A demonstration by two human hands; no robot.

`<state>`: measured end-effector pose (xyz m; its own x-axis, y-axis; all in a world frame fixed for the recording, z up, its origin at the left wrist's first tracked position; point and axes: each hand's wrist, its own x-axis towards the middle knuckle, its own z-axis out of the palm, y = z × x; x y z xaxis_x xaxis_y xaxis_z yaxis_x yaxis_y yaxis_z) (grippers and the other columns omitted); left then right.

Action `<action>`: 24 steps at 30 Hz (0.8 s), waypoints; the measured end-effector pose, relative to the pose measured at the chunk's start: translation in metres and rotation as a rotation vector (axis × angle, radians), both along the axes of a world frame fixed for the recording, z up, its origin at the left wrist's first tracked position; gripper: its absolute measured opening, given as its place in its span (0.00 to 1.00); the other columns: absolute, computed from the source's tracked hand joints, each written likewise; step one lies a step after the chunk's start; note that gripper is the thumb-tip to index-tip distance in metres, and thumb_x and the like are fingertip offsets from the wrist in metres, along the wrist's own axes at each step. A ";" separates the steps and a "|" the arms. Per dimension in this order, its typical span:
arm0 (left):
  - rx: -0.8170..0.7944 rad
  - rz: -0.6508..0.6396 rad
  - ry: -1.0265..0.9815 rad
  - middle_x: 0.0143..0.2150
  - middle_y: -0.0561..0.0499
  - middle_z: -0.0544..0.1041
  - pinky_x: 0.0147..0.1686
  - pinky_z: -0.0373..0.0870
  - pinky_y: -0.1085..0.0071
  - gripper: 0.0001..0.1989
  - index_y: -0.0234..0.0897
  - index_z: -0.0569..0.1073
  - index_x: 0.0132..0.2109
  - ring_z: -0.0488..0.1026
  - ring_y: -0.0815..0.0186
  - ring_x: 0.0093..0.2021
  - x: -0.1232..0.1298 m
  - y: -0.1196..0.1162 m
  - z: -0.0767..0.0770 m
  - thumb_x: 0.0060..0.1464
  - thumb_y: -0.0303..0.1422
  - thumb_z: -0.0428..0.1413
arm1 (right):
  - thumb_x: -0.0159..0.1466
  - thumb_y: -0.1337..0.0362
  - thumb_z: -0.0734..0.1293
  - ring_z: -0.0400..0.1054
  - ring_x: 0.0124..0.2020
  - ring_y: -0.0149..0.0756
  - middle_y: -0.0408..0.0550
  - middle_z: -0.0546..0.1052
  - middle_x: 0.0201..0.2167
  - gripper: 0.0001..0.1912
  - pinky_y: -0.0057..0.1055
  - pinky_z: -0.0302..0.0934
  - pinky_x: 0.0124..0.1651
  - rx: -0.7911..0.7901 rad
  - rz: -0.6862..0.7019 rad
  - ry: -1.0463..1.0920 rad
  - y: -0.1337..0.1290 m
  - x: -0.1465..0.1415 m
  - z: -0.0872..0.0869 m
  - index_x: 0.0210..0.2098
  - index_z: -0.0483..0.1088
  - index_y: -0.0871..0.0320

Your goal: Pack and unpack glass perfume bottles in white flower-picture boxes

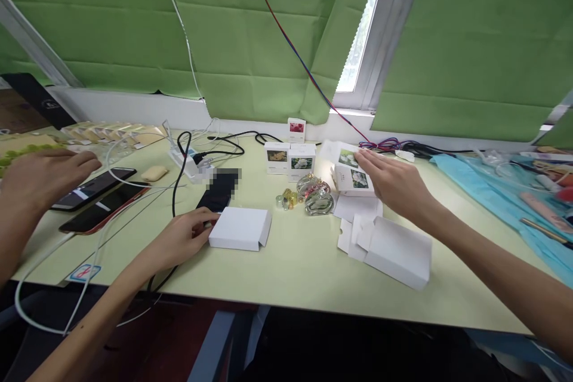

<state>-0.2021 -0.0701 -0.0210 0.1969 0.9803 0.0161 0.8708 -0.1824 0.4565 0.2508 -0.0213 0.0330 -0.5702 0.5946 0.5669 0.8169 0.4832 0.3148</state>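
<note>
My left hand (185, 242) has curled fingers at the left end of a plain white box (237, 230); fingertips and thumb close on its edge, and the far side of the grip is hidden. My right hand (394, 185) grips a white box with a flower picture (348, 156) by its right side. Right below it is another flower-printed box (356, 181), with folded white card under it. Clear glass bottles (319, 200) and small yellowish caps (290, 198) lie between my hands. An opened white box (398, 250) with its flaps out lies near my right forearm.
Printed boxes (301, 161) stand at the back. A black phone (215, 191), power strip (192, 167) and cables lie left of centre. Another person's hand (49, 176) hovers over two more phones (105, 206). Blue cloth (496, 203) covers the right side.
</note>
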 end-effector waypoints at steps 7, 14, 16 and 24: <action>-0.024 -0.030 -0.022 0.48 0.44 0.78 0.34 0.68 0.68 0.23 0.34 0.77 0.54 0.69 0.65 0.30 -0.004 0.000 -0.002 0.58 0.40 0.49 | 0.74 0.67 0.51 0.63 0.68 0.49 0.58 0.66 0.68 0.26 0.52 0.65 0.66 -0.388 0.027 -0.101 0.057 0.053 -0.060 0.67 0.64 0.61; -0.040 -0.063 0.006 0.47 0.44 0.78 0.33 0.67 0.70 0.25 0.34 0.75 0.57 0.68 0.66 0.30 -0.003 -0.001 0.000 0.59 0.40 0.48 | 0.75 0.47 0.47 0.53 0.73 0.52 0.58 0.58 0.72 0.35 0.53 0.53 0.72 -0.619 -0.036 -0.009 0.084 0.058 -0.074 0.71 0.58 0.63; -0.054 -0.082 0.010 0.47 0.45 0.78 0.33 0.67 0.70 0.25 0.35 0.75 0.58 0.69 0.66 0.30 -0.002 -0.001 0.002 0.58 0.41 0.49 | 0.75 0.45 0.48 0.52 0.73 0.51 0.58 0.58 0.73 0.36 0.52 0.52 0.73 -0.664 -0.053 0.013 0.088 0.058 -0.081 0.71 0.58 0.62; -0.073 -0.070 -0.009 0.31 0.50 0.75 0.28 0.63 0.73 0.26 0.35 0.77 0.55 0.64 0.66 0.27 0.004 0.000 0.005 0.54 0.45 0.54 | 0.74 0.44 0.51 0.55 0.73 0.50 0.57 0.61 0.71 0.34 0.47 0.57 0.69 -0.698 -0.065 0.072 0.100 0.060 -0.094 0.69 0.61 0.57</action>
